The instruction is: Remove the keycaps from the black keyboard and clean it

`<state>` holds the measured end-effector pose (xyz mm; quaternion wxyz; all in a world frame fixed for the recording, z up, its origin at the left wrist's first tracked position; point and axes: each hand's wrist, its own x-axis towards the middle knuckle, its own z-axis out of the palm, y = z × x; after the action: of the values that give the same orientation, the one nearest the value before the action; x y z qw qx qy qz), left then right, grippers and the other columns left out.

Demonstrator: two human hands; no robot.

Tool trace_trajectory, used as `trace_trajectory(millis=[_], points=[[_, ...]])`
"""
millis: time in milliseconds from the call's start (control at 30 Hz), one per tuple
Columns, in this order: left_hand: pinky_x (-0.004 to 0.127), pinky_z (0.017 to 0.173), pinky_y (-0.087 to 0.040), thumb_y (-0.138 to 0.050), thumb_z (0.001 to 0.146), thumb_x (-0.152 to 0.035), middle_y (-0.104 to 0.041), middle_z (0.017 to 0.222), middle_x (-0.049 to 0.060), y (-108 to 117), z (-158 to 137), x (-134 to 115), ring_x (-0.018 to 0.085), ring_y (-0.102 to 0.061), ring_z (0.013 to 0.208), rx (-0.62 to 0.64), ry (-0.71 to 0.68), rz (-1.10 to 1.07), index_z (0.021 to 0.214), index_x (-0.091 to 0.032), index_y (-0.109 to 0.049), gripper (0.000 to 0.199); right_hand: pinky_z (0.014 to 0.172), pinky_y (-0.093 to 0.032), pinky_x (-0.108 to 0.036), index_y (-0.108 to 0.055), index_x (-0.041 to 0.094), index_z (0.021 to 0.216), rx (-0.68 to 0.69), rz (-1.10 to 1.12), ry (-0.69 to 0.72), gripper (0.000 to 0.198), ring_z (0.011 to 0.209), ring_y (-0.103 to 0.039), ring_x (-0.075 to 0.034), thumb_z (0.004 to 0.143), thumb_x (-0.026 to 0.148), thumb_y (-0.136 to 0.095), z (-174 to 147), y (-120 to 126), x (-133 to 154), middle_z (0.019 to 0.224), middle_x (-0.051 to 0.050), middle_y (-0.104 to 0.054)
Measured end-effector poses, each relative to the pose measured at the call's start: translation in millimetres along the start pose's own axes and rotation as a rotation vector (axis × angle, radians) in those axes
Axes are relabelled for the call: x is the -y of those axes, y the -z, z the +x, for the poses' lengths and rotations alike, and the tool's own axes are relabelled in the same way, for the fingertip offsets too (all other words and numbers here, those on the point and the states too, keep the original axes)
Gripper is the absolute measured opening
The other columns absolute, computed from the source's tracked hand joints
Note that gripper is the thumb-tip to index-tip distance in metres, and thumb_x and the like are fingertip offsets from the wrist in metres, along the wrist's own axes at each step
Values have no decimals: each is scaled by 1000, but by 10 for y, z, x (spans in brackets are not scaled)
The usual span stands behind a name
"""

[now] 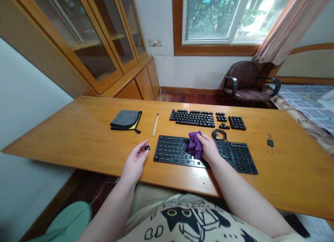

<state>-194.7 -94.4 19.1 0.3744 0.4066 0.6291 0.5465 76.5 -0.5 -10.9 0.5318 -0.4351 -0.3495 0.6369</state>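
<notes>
Between the thumb and fingers of my left hand (135, 161) is a small black keycap (147, 147), held just left of the keyboard. My right hand (209, 147) grips a crumpled purple cloth (194, 144) over the middle of the keyboard base (172, 151), whose keycaps are off and switches bare. Part of the base is hidden under that hand and forearm. Behind it, loose black keycaps (194, 118) lie grouped in keyboard order, with the number pad keycaps (237, 123) at their right. A coiled black cable (219, 135) rests just beyond the base.
A folded grey cloth (126, 119) with a yellow inside lies at the left of the wooden table (78, 130). Nearby is a white brush (156, 124). A wire keycap puller (270, 143) lies to the right. Beyond the table stands a brown armchair (244, 78).
</notes>
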Motion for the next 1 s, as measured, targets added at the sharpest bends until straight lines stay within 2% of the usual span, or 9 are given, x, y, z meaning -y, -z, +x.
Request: trace_trajectory(millis=[133, 300, 467, 567, 733, 900, 1000], points=[[37, 94, -46, -64, 72, -40, -65, 105, 8, 99, 32, -16, 19, -61, 94, -9, -52, 142, 110, -16, -63, 45, 58, -46, -24, -69, 16, 82, 10, 10, 2, 28, 60, -60, -13, 69, 41, -71, 8, 6, -5, 71, -1, -69], [35, 86, -51, -65, 69, -36, -65, 97, 7, 33, -12, 73, 18, -63, 86, 91, -64, 197, 104, -16, -64, 40, 58, -46, -24, -70, 16, 83, 17, 10, 1, 30, 59, -60, -13, 69, 42, -71, -8, -1, 11, 71, -2, -69], [38, 90, -49, -59, 76, -31, -67, 98, 5, -36, -39, 133, 20, -62, 93, 162, -275, 524, 93, -21, -67, 21, 58, -45, -24, -70, 16, 82, 12, 8, -1, 29, 60, -60, -13, 68, 41, -71, -24, -11, 35, 72, -2, -70], [42, 97, -43, -57, 79, -31, -70, 97, 3, -62, -41, 168, 20, -63, 95, 228, -356, 649, 92, -23, -66, 17, 59, -46, -24, -70, 16, 82, 16, 7, 3, 28, 60, -60, -13, 68, 42, -71, -20, -11, 34, 72, -2, -70], [49, 105, -31, -54, 83, -30, -70, 103, 2, -94, -36, 216, 19, -64, 95, 282, -425, 804, 95, -25, -63, 16, 58, -44, -24, -70, 16, 81, 10, 24, 0, 27, 59, -60, -13, 69, 40, -70, -16, -15, 30, 71, -1, -69], [50, 104, -31, -54, 84, -29, -68, 107, 4, -81, -10, 226, 23, -57, 110, 293, -473, 887, 94, -24, -64, 16, 58, -44, -23, -70, 15, 81, 12, 35, -4, 26, 58, -59, -13, 69, 39, -70, -24, -31, 44, 70, -1, -69], [51, 104, -31, -56, 82, -29, -68, 108, 4, -85, 3, 247, 24, -54, 113, 295, -492, 905, 90, -24, -66, 14, 58, -44, -24, -70, 16, 80, 7, 41, -6, 25, 59, -59, -13, 69, 39, -70, -22, -32, 43, 70, -1, -69]])
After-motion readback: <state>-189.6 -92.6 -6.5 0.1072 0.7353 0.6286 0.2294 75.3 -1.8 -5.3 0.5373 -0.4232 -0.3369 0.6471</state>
